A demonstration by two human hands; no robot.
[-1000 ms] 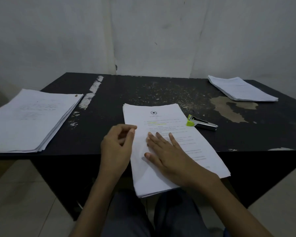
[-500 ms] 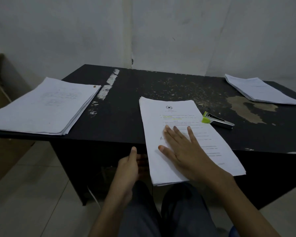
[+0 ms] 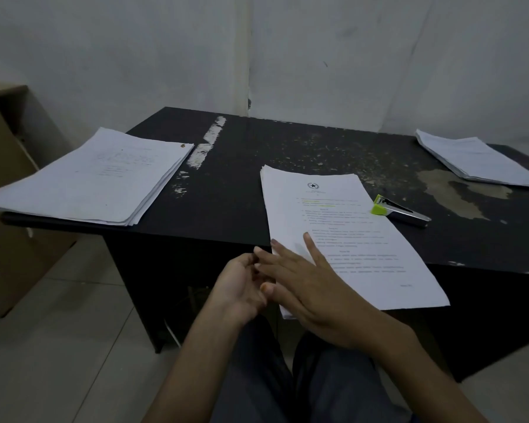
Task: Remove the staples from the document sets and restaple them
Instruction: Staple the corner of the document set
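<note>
A printed document set (image 3: 336, 221) lies in the middle of the black table (image 3: 226, 206), its near end hanging over the front edge. A green and metal stapler (image 3: 397, 209) lies just right of it. My right hand (image 3: 306, 285) hovers flat, fingers straight, over the set's near left corner. My left hand (image 3: 242, 285) sits below the table edge, palm turned toward the right hand, fingers loosely bent and touching the right hand's fingers. I cannot see anything held in either hand.
A thick stack of papers (image 3: 98, 178) rests on the table's left end, jutting past the edge. Another stack (image 3: 477, 160) lies at the far right. A cardboard box (image 3: 9, 190) stands on the floor at left. My knees are under the table front.
My left hand dropped off the document to below the table edge, then rose to meet the right hand. My right hand slid back toward the set's near left corner. The view turned left.
</note>
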